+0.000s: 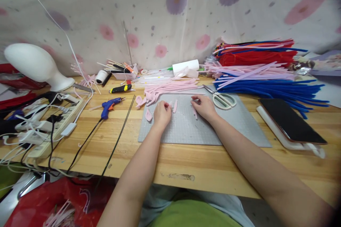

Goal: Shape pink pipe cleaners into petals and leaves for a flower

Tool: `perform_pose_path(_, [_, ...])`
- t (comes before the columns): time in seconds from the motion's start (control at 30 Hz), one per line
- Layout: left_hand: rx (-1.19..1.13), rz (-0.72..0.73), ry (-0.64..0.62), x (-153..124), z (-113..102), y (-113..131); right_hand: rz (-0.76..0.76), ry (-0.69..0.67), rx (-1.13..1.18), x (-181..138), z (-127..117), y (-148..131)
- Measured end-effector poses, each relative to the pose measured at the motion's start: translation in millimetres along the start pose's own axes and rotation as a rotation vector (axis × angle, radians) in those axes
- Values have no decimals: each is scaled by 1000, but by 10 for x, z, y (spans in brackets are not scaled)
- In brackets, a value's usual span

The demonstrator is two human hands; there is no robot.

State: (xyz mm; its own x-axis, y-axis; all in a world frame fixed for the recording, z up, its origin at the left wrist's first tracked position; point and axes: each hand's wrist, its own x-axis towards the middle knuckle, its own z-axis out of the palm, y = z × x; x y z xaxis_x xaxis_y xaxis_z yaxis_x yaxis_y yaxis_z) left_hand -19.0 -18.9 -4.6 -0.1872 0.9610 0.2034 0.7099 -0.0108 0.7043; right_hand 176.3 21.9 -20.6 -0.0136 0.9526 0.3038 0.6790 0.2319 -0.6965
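On the grey cutting mat [183, 133], my left hand [162, 114] is closed in a pinch, with a pale bit at its fingertips too small to make out. Just right of those fingertips lies a short pink pipe cleaner piece [175, 106]. My right hand [204, 107] is curled, its thumb and fingers closed on another short pink pipe cleaner piece [195, 114], which shows below the thumb. Pink petal-shaped loops [149, 115] rest left of my left hand. Scissors with pale handles [224, 101] lie beyond my right hand.
Pink pipe cleaners [170, 87] lie behind the mat, with blue bundles [266, 90] at the back right. A phone [294, 120] is at the right. Leftward are a blue glue gun [108, 108], a thin dark rod [117, 138] and a cabled power strip [64, 122].
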Motion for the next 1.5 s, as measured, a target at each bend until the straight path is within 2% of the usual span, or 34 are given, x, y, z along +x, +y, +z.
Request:
perform_pose_path(0.1, [-289,-73,42,41,47,-23,-178,39,-131,-45,-29,-74])
perform_pose_path(0.23, [-747,-190,37,118,111,-65,-331,-143,-157,-78,-44,-222])
perform_pose_path(0.3, [-869,-215,63,141,108,-68,-285,-213,-202,-64,-56,-287])
perform_pose_path(0.4, [-967,-224,101,146,73,-52,-133,-246,-261,-18,-106,-358])
perform_pose_path(0.53, [-951,-235,115,140,34,-34,-37,-284,-282,35,-220,-400])
perform_pose_path(0.67, [-966,-247,123,133,19,-12,43,-321,-432,29,-301,-364])
perform_pose_path(0.87, [-988,-278,10,91,11,50,65,-333,-494,-68,-233,-329])
perform_pose_path(1.0, [-944,-253,65,102,24,36,-34,-197,-460,-81,-140,-390])
perform_pose_path(1.07, [-931,-230,80,117,35,17,-133,-202,-408,-54,-81,-432])
perform_pose_path(1.13, [-923,-226,75,127,46,1,-282,-272,-389,-4,-7,-475])
perform_pose_path(1.27, [-917,-223,85,129,53,-13,-704,-458,-466,160,139,-552])
perform_pose_path(1.33, [-925,-230,88,129,46,-14,-804,-521,-509,252,176,-573])
perform_pose_path(1.4, [-945,-256,88,131,35,-10,-780,-521,-513,323,172,-574])
perform_pose_path(1.5, [-972,-289,84,133,22,7,-530,-414,-330,346,108,-549])
